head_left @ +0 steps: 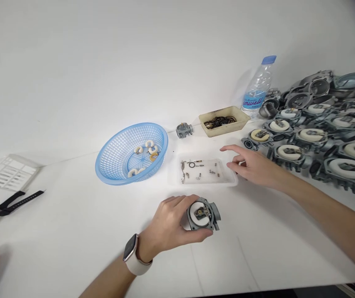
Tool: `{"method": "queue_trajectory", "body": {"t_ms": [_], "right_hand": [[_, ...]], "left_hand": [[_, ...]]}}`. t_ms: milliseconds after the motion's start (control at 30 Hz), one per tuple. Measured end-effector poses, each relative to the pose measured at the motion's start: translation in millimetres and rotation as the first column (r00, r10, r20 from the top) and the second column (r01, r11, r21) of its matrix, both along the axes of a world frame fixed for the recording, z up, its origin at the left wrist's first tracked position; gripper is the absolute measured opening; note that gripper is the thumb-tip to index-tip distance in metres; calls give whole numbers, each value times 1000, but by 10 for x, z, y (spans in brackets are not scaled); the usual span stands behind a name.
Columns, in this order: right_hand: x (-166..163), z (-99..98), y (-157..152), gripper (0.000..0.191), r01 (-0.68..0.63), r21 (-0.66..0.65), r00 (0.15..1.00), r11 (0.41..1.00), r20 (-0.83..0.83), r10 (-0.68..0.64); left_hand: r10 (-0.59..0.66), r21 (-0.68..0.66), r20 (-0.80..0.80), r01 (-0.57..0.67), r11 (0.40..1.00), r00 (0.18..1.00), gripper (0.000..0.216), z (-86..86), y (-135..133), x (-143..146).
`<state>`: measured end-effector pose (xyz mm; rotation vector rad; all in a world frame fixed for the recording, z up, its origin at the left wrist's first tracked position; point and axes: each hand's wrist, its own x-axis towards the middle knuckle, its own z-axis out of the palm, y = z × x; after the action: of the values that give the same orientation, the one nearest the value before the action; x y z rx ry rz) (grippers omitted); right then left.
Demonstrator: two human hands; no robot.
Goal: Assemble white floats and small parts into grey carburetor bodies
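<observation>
On the near side of the parts tray (205,184), the left hand (171,219) grips the carburetor (204,212) by its sides; keeping clear of the white float (194,217) seems wise. The right hand (252,164), empty and loosely spread, hovers at the tray's right edge.

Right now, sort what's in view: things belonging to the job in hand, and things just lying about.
Likely belonging:
held metal housing
translucent tray
blue basket
beige box
similar housings at right

Likely just lying about:
plastic bottle
black strap
</observation>
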<state>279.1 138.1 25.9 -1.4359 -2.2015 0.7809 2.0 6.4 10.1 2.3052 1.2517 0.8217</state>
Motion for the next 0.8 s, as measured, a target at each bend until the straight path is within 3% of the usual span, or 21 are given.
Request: {"method": "queue_trajectory", "body": {"t_ms": [200, 400, 800], "right_hand": [[-54, -7, 22, 30, 27, -137, 953, 990, -294, -67], [-64, -64, 63, 40, 51, -199, 950, 979, -293, -109], [121, 224, 57, 18, 201, 67, 950, 977, -255, -178]], "left_hand": [[-4, -6, 3, 4, 1000, 1000, 61, 9, -6, -1], [-5, 22, 5, 5, 1000, 1000, 61, 14, -1, -2], [-21, 54, 2, 21, 998, 1000, 60, -1, -4, -15]]}}
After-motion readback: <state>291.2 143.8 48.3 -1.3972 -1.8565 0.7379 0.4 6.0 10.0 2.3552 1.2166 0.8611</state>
